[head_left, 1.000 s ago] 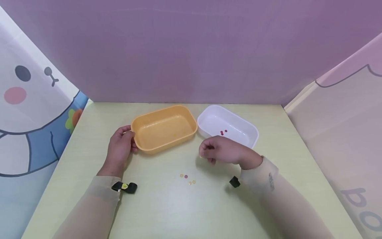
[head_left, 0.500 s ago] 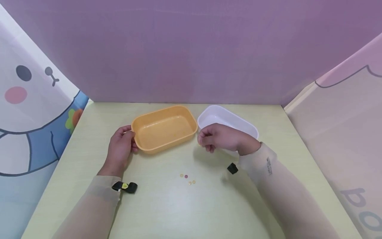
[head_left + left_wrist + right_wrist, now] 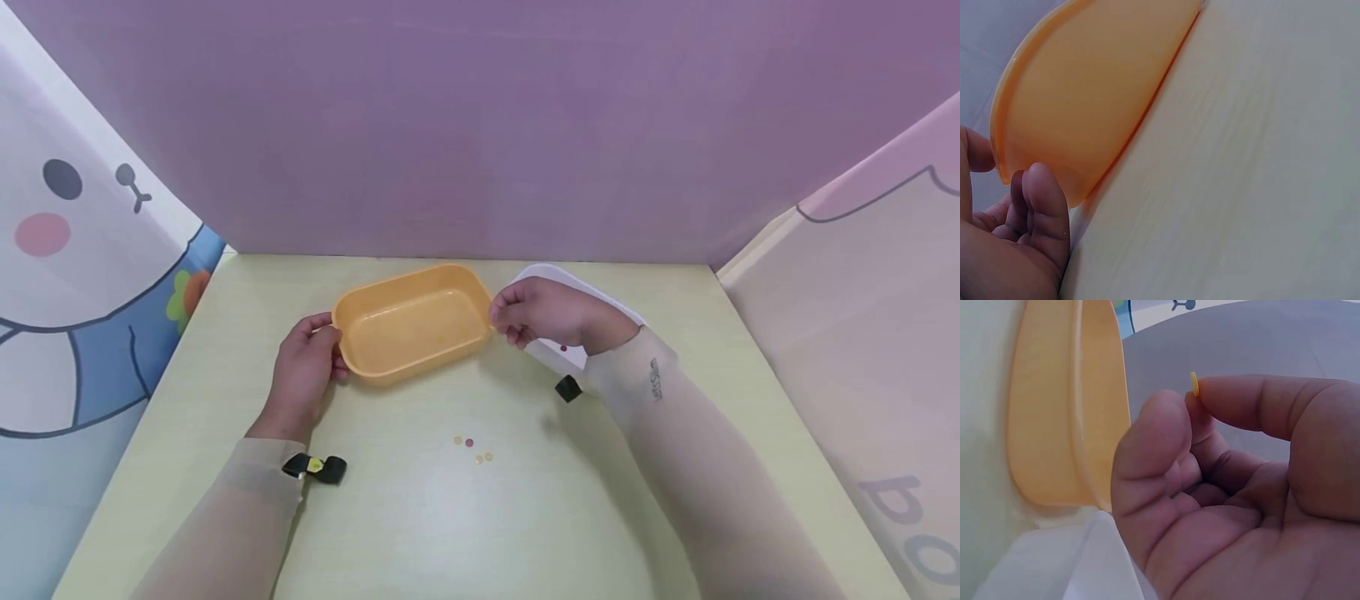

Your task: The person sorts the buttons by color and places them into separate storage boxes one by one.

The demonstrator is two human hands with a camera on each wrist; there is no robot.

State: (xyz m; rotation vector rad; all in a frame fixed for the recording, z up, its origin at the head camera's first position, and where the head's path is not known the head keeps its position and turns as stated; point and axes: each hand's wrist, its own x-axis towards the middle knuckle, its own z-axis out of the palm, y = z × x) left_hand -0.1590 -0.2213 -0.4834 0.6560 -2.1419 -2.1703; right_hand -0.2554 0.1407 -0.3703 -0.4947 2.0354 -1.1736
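Observation:
My left hand (image 3: 303, 375) grips the left end of an orange plastic tray (image 3: 408, 329), fingers at its rim; the left wrist view shows thumb and fingers about the tray's wall. Thumb and finger of my right hand (image 3: 547, 310) pinch a small yellow disc (image 3: 1194, 384), held on edge in the right wrist view. That hand is raised at the orange tray's right end and overlaps a white tray (image 3: 553, 357) behind it. One red disc (image 3: 563, 347) shows in the white tray; much of its inside is hidden by my hand. Faint yellow spots (image 3: 440, 338) show on the orange tray's floor.
On the table (image 3: 405, 525), in front of the trays, lie a few loose yellow discs (image 3: 458, 440) and one dark pink disc (image 3: 469, 442). A purple panel (image 3: 465, 133) rises along the back edge, and printed panels stand at both sides.
My right hand has moved away from me and slightly left, from in front of the white tray to the orange tray's right end. My left hand keeps its hold.

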